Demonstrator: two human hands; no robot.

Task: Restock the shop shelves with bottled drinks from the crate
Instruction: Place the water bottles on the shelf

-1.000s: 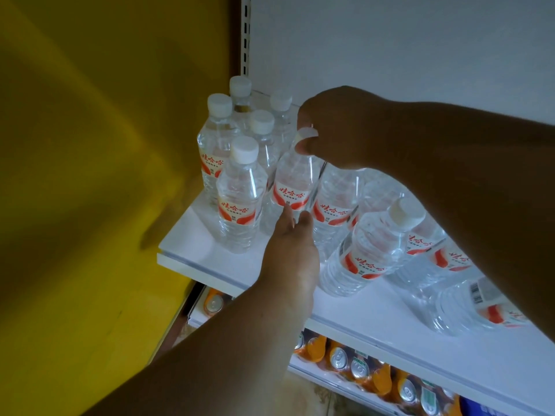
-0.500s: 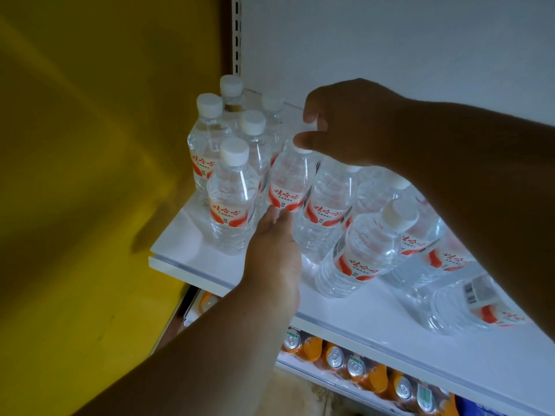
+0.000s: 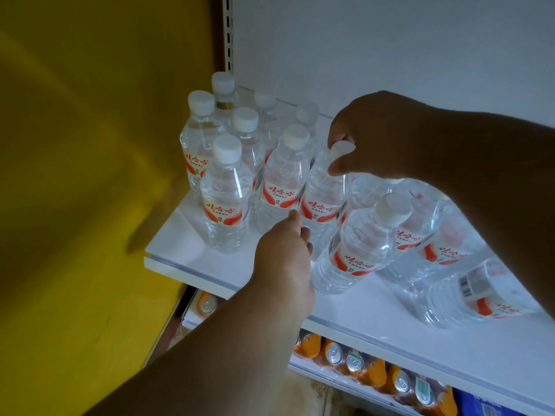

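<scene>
Restocking looks partway: your right hand pinches one bottle's cap, left hand steadies its base, several bottles lie unsorted.

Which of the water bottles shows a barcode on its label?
The bottle lying on its side at the shelf's far right, under the right forearm; the others show red-and-white label fronts.

Shop, retail aisle. White metal display shelf with a clear price-strip front edge, hung on a slotted upright against a white back panel. Many identical water bottles with red-and-white labels stood in rows on it, some lying on their sides. Shelf below held a row of orange drink cans. Yellow wall at left.
</scene>
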